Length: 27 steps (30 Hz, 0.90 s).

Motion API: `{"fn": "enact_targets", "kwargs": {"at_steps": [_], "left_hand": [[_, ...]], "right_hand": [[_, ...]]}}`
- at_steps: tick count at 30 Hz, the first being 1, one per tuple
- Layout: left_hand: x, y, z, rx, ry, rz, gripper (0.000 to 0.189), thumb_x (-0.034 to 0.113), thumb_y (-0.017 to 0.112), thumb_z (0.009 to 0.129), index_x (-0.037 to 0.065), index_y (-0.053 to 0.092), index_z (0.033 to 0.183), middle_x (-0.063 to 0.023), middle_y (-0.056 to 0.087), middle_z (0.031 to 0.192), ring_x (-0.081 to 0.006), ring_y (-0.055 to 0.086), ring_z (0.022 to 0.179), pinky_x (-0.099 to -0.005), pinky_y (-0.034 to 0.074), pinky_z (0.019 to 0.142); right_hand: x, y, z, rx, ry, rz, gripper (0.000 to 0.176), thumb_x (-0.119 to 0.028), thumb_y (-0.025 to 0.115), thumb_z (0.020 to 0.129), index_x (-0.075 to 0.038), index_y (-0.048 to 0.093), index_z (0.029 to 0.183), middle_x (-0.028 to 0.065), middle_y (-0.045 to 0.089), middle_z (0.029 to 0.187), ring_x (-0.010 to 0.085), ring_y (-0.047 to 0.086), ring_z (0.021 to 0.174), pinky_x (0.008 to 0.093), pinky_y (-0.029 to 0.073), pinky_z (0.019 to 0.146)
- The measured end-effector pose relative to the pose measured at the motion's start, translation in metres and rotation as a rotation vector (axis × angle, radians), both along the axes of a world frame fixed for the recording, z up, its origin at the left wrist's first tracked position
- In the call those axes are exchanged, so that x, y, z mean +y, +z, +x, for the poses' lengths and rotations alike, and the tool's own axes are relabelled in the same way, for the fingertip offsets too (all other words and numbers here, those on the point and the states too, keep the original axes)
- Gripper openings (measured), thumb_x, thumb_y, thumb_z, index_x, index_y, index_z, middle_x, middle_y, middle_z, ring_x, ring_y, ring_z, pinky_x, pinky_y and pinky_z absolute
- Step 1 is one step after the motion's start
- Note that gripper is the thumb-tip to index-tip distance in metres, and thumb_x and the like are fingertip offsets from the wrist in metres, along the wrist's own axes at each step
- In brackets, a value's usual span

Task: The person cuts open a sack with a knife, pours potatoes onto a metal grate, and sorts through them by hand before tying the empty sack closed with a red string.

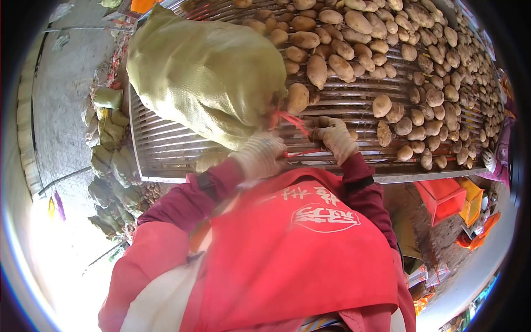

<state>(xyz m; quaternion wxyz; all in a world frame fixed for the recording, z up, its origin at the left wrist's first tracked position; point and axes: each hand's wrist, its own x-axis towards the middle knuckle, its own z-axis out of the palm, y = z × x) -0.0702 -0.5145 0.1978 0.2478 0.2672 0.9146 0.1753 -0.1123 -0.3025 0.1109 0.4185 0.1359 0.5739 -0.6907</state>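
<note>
A full, pale green woven sack (204,77) lies on the slatted metal table, its gathered mouth pointing toward me. Red string (293,120) runs from that mouth to my hands, with a second stretch of it passing between them. My left hand (259,156), in a whitish knit glove, is closed on the string just below the sack's mouth. Gloved as well, my right hand (334,138) pinches the string to the right, its fingertips dark with dirt. The knot area is partly blurred. A single potato (297,98) rests against the sack's mouth.
Many loose potatoes (359,50) cover the slatted table (354,102) at the back and right. Filled sacks (113,166) are piled on the floor at left. Red and yellow crates (441,199) stand below the right edge. Another person's gloved hand (489,160) shows at far right.
</note>
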Motion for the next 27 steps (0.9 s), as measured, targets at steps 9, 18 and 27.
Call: {"fn": "enact_targets", "kwargs": {"at_steps": [9,18,27], "left_hand": [[-0.013,0.026,0.039,-0.187,0.362,0.216,0.015,0.019,0.064,0.076,0.005,0.065,0.075,-0.0171,0.061,0.077,-0.0338,0.061,0.074,-0.0421,0.050,0.071],[0.010,0.065,0.037,-0.127,0.375,0.460,0.016,0.017,0.069,0.075,0.006,0.060,0.069,-0.0128,0.057,0.071,-0.0311,0.058,0.068,-0.0426,0.048,0.065],[0.039,0.070,0.030,0.121,0.037,0.440,0.022,0.013,0.075,0.073,0.006,0.054,0.069,-0.0085,0.054,0.069,-0.0294,0.056,0.068,-0.0412,0.044,0.059]], "right_hand": [[0.017,-0.005,0.004,-0.137,-0.282,-0.200,0.023,-0.009,0.064,0.087,-0.004,0.064,0.109,-0.0004,0.065,0.081,0.0056,0.058,0.062,0.0165,0.040,0.048],[-0.020,-0.024,0.001,0.014,-0.193,-0.233,0.033,-0.005,0.070,0.082,0.000,0.062,0.113,0.0061,0.069,0.088,0.0117,0.065,0.072,0.0222,0.048,0.058],[-0.094,-0.077,-0.008,0.151,-0.199,-0.539,0.058,-0.001,0.067,0.083,0.003,0.044,0.136,0.0180,0.053,0.133,0.0343,0.061,0.110,0.0417,0.056,0.083]]}}
